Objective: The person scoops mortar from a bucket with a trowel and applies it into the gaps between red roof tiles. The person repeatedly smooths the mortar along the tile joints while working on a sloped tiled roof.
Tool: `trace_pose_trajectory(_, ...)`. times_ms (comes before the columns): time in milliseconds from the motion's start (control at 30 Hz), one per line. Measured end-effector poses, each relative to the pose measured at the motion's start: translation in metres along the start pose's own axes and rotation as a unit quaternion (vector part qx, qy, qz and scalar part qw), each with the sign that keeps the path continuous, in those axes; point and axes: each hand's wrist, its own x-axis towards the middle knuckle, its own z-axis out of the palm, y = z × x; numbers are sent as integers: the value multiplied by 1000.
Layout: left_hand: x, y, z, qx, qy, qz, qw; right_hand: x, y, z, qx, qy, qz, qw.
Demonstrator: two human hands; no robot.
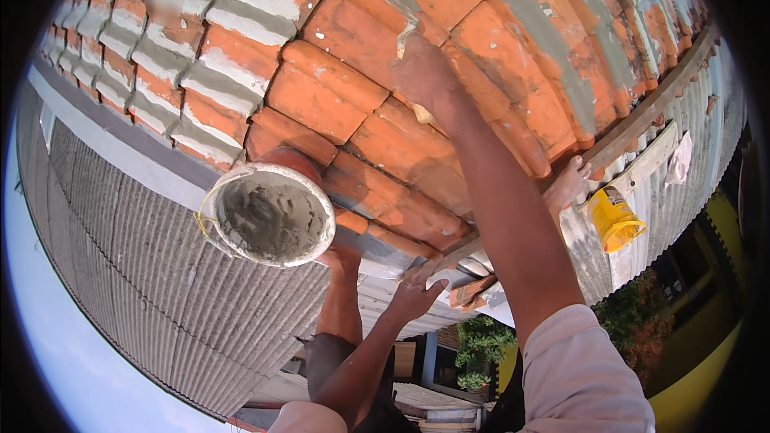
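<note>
Orange tiles (pixel 321 92) lie beneath the outstretched right hand (pixel 427 76), clenched round a trowel (pixel 423 115); the left hand (pixel 415 300) rests ungripping on a board (pixel 638 130).

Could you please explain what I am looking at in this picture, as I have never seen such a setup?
There is no machine here, only a person working bare-handed. The single picture comes from a wide camera worn on the head, looking down, so straight edges look bent. The right hand grips a tool, perhaps a trowel, over orange roof tiles, many streaked with grey. The left hand seems to rest on a wooden board along the edge. A bucket of wet grey mortar is at left, and a yellow bucket is at right.
</note>
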Motion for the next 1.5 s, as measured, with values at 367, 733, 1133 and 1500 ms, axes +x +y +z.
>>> trace_pose_trajectory(367, -2, -3, -8, 0, 18, 33, 999, 36, -34, 36, -24, 66, 34, 997)
trace_pose_trajectory(733, -6, 5, -17, 18, 27, 60, 998, 7, -43, 30, -51, 80, -35, 995)
trace_pose_trajectory(1133, -14, 3, -26, 5, 33, 81, 996, 57, -85, 83, -14, 110, -30, 993)
trace_pose_trajectory(1500, -18, 13, -27, 14, 50, 93, 994, 12, -56, 85, -45, 143, 8, 989)
